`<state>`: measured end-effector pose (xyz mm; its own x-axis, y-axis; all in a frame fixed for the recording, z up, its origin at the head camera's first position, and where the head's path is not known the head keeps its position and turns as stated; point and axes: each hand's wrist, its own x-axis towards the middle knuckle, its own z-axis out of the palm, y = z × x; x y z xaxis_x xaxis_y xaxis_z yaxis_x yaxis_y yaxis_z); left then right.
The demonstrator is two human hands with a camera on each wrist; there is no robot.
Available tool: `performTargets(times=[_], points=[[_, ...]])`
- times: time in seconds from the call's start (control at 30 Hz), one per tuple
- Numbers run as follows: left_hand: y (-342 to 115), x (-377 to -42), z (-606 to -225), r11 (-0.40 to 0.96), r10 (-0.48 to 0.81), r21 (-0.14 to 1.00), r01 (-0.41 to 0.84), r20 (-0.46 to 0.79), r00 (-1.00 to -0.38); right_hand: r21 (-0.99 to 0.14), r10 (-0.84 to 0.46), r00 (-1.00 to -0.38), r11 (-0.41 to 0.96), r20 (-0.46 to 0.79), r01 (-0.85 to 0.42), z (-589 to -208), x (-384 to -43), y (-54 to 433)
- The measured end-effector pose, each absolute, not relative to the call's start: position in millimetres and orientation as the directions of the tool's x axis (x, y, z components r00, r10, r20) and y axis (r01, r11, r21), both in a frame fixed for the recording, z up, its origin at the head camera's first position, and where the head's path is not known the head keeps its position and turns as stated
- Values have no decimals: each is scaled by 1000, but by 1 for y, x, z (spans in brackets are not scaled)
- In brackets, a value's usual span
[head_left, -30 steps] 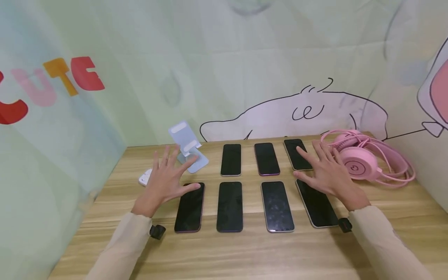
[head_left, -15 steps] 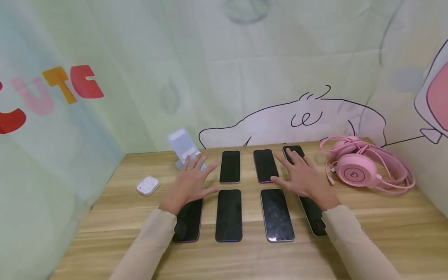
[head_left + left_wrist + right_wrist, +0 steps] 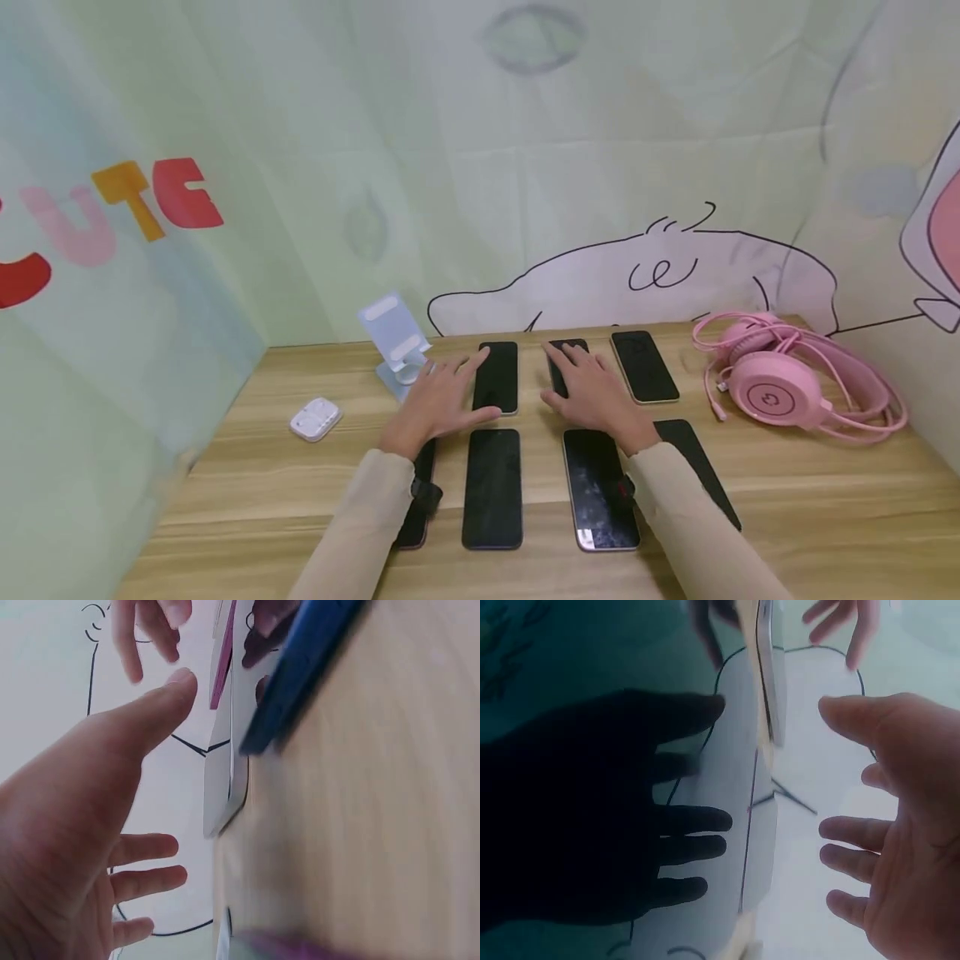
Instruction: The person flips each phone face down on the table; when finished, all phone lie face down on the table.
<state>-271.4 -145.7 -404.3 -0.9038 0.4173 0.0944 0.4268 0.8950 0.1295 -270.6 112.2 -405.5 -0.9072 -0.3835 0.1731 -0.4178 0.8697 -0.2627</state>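
Several black-screened phones lie on the wooden table in two rows. My left hand [image 3: 438,404] hovers with spread fingers by the back-left phone [image 3: 497,387]; its wrist covers part of the front-left phone [image 3: 417,525]. Over the back-middle phone [image 3: 557,379] is my right hand [image 3: 596,396], fingers extended, hiding part of it. The back-right phone [image 3: 645,367] shows fully. In front lie a phone [image 3: 492,490], a shiny one [image 3: 596,508], and one partly under the right sleeve [image 3: 697,462]. Both wrist views show the left hand [image 3: 75,795] and right hand [image 3: 922,817] holding nothing.
A light blue phone stand [image 3: 393,333] stands behind my left hand. A small white case [image 3: 316,418] lies on the left of the table [image 3: 240,500]. Pink headphones [image 3: 776,392] with a coiled cable sit at the right. A printed cloth [image 3: 337,208] hangs behind.
Both hands have moved inward, toward each other, above the phones. The right hand has left the back-right phone uncovered. The head view has tilted up slightly; the phones stay in place.
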Motion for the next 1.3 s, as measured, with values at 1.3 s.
performTargets(times=[1.3], points=[[-95,-277,-417,958,244,167,235,-37,-969,-812,-506,-862,516,-32,-272,-420,-281,90]])
